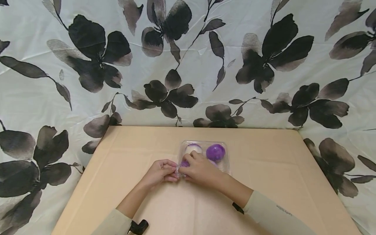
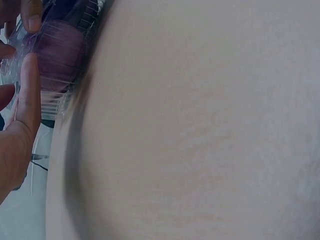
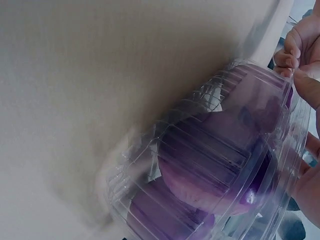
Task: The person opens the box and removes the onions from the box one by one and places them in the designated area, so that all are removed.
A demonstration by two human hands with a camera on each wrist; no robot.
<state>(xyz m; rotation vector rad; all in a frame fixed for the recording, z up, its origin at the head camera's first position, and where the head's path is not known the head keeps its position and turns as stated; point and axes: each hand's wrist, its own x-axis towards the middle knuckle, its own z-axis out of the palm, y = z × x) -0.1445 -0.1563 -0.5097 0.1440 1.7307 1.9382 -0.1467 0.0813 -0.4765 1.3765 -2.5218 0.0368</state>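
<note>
A clear plastic clamshell container [image 1: 205,142] with ribbed walls holds several round purple things. One shiny purple ball [image 1: 215,152] shows at the right, and a paler one [image 1: 193,148] with a purple rim lies at the back left. The left hand [image 1: 161,172] pinches the container's near left corner between thumb and fingers. Reaching across the front, the right hand [image 1: 202,169] grips the same corner with bent fingers and hides part of the contents. In the right wrist view, a purple ball [image 3: 205,165] sits behind the ribbed plastic.
The container stands on a tan board-like tabletop [image 1: 141,140]. White cloth [image 1: 217,98] with dark flowers hangs behind and spreads to both sides. A black device [image 1: 138,227] is at the left wrist, over the cuff of a light sleeve [image 1: 113,223].
</note>
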